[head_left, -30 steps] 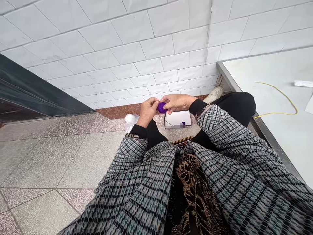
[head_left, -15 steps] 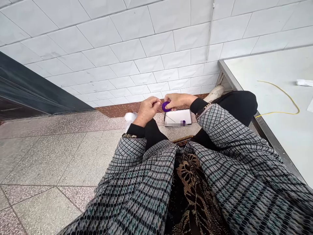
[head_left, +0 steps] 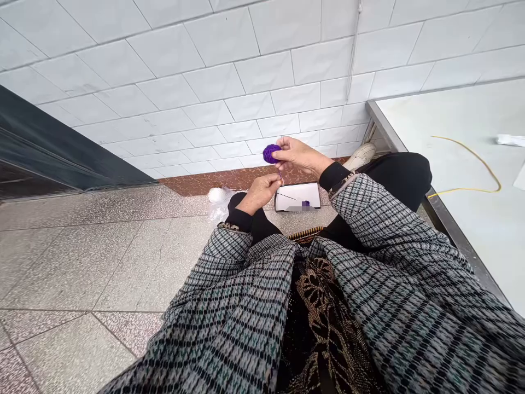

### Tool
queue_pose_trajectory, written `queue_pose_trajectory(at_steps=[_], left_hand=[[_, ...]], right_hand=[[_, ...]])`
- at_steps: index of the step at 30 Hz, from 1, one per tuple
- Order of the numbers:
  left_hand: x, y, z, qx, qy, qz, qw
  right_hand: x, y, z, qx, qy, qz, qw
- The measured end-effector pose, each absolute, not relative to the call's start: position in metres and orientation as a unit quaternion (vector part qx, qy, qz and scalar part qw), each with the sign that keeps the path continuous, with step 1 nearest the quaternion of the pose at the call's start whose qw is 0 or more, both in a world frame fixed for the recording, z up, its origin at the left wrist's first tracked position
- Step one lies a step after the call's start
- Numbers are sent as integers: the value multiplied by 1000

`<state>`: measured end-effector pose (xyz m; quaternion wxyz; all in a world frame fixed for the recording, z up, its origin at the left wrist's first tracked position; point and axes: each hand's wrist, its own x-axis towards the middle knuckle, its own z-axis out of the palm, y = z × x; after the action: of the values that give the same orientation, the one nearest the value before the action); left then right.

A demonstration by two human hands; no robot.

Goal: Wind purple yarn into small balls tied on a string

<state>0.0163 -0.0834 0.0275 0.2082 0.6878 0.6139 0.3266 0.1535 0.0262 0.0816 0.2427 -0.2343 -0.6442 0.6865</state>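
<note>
A small ball of purple yarn (head_left: 270, 154) is pinched by the fingers of my right hand (head_left: 298, 156), held up in front of the wall. Lower and a little to the left, my left hand (head_left: 262, 191) has its thumb and fingers closed on a strand of the same yarn, which runs up toward the ball. From near the left fingertips a thin dark strand slants over a white open box (head_left: 305, 193) on the floor. Inside that box lies a small purple piece (head_left: 305, 203), partly blurred out.
On the floor left of my hands sits a white ball in a clear plastic bag (head_left: 219, 201). To the right stands a white table (head_left: 459, 230) with a metal edge, bearing a yellow cord (head_left: 490, 175) and a white item (head_left: 511, 140). The tiled wall (head_left: 241, 104) is close ahead.
My right hand has risen with the yarn ball, which was close beside the left fingers. My left hand has moved slightly down and right, so the two hands are now farther apart vertically.
</note>
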Motion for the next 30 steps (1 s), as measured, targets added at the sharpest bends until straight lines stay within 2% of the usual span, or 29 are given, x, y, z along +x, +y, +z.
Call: queue_pose_trajectory(at_steps=[4,7,10,12,18,22,26,28,30], left_hand=[[15,-87,36,729,601,276,177],[8,-88,47,720,617,299,109],[0,-87,58,685,640,343,56],[-4,-84,59,659,651,373,62],[-6,-72,30,552,680,464,135],[8,-74,15,603,650,420,192],[24,-83,22,712,592,307,221],[25,-86,33,736,579,286,203],[20,-89,44,730,589,306,167]], right_hand=[[153,33,77,-303,-724,564,256],[157,32,75,-305,-810,475,157],[161,27,75,-244,-830,500,44],[163,23,76,-200,-802,562,22],[167,19,89,-168,-670,718,86],[162,23,92,-187,-642,720,187],[156,33,83,-316,-715,567,262],[155,37,78,-344,-790,444,245],[157,38,75,-327,-851,367,185]])
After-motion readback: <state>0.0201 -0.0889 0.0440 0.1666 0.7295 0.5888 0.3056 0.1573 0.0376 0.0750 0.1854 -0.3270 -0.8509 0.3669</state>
